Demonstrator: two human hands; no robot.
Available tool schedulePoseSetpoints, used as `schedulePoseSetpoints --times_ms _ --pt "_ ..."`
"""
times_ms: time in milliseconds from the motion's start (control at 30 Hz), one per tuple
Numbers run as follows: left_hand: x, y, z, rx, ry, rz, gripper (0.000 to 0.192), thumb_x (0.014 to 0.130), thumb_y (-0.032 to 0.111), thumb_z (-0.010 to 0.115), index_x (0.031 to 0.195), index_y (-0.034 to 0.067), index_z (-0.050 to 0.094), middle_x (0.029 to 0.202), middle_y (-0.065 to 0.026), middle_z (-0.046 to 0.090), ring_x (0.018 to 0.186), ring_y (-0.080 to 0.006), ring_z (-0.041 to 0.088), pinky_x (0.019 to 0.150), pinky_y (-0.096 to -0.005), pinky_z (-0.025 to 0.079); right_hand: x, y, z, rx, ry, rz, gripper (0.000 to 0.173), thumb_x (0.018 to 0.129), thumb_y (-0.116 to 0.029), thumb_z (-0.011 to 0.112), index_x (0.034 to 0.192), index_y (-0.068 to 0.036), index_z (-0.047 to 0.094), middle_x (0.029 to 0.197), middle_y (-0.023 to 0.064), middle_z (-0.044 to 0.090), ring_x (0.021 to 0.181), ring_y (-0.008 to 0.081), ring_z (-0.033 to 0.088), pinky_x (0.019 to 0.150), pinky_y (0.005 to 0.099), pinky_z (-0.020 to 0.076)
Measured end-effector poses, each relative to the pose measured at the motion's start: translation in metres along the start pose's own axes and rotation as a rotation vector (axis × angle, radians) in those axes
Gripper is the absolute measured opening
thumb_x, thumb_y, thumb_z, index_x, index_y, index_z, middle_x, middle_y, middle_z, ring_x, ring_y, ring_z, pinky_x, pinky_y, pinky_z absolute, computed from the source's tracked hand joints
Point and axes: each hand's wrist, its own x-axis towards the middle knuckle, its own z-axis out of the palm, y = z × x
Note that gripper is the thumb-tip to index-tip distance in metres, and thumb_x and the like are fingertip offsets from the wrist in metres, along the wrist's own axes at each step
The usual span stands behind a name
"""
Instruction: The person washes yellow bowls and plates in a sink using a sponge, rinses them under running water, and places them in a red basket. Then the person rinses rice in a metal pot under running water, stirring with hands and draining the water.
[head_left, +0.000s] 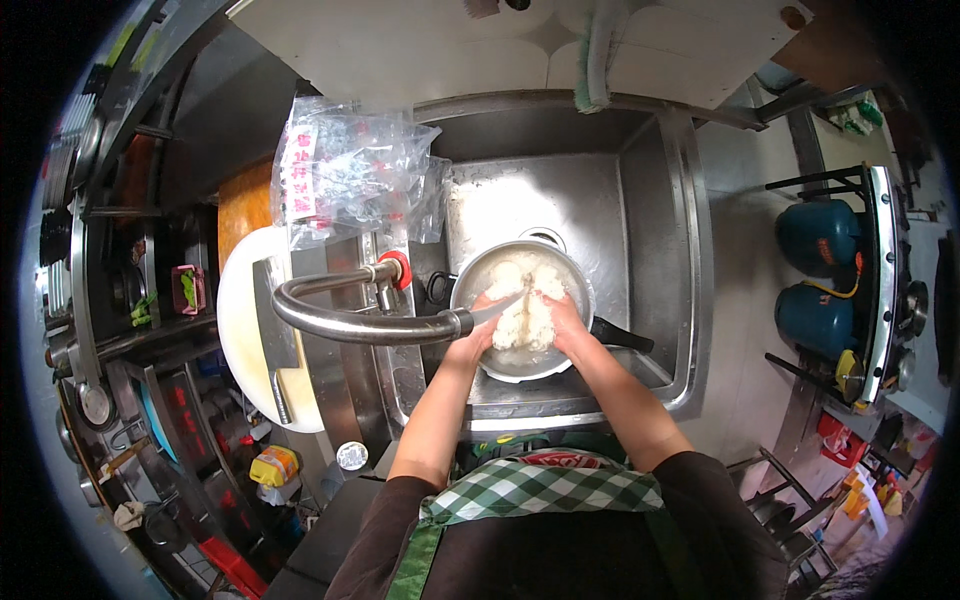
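Note:
A pale, lumpy, wet piece of food (514, 330) lies in cloudy water inside a round metal pot (527, 372). My left hand (484, 328) grips its left side, and my right hand (561, 319) grips its right side; my fingertips are partly hidden by food and water. A darker line runs down its middle. From the curved steel faucet (367, 324), a stream of water falls onto the food between my hands. The pot stands in a steel sink (525, 180), with a black handle (626, 335) pointing right.
Clear plastic bags (360, 169) lie on the sink's left edge. Left of the faucet, a cleaver (276, 330) rests on a round white cutting board (241, 315). A drain (544, 236) shows behind the pot. Two blue gas cylinders (816, 319) stand farther right beneath a stove.

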Motion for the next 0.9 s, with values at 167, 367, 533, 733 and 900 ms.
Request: schedulePoseSetpoints --times_ms 167,367,533,733,900 --pt "-0.023 0.015 0.049 0.536 0.423 0.137 0.049 0.093 0.034 0.036 0.116 -0.009 0.046 0.115 -0.0177 0.051 0.105 -0.0218 0.048 0.089 -0.0306 0.037 -0.009 -0.014 0.015 -0.556 0.35 0.003 0.043 0.079 -0.028 0.057 0.103 0.007 0.052 0.084 0.0136 0.059 0.075 0.0243 0.059 0.071 0.0355 0.0479" --pt "-0.049 0.044 0.063 1.317 0.241 0.132 0.045 0.089 0.031 0.039 0.121 0.0 0.045 0.125 -0.0254 0.041 0.118 -0.0367 0.037 0.099 -0.0415 0.027 -0.05 -0.054 0.031 -1.411 -0.047 -0.197 0.056 0.076 -0.023 0.057 0.116 0.013 0.042 0.115 0.0334 0.042 0.108 0.0426 0.044 0.094 0.0401 0.035" --pt "-0.02 0.042 0.023 1.533 0.219 0.307 0.042 0.083 0.026 0.049 0.118 0.003 0.048 0.131 -0.0233 0.035 0.118 -0.0394 0.036 0.101 -0.0429 0.025 -0.024 -0.073 0.032 -1.655 -0.067 -0.218 0.061 0.077 -0.02 0.056 0.127 0.005 0.031 0.125 0.0294 0.033 0.114 0.0421 0.038 0.097 0.0419 0.0324" --pt "0.042 0.025 -0.027 1.315 0.401 -0.129 0.048 0.085 0.031 0.033 0.109 -0.006 0.052 0.104 -0.0282 0.055 0.101 -0.0435 0.049 0.091 -0.0433 0.036 0.051 -0.043 -0.002 -1.271 0.074 0.173 0.065 0.085 -0.042 0.041 0.129 0.003 0.03 0.124 0.0282 0.041 0.111 0.0404 0.044 0.095 0.0428 0.0333" --pt "0.06 0.003 -0.053 0.921 0.607 -0.359 0.046 0.082 0.034 0.043 0.107 -0.004 0.055 0.105 -0.0201 0.056 0.099 -0.0305 0.051 0.087 -0.0392 0.038 0.12 0.062 -0.073 -0.349 0.316 0.318 0.049 0.088 -0.039 0.036 0.116 0.0 0.047 0.115 0.0169 0.05 0.102 0.032 0.048 0.094 0.0359 0.0344"
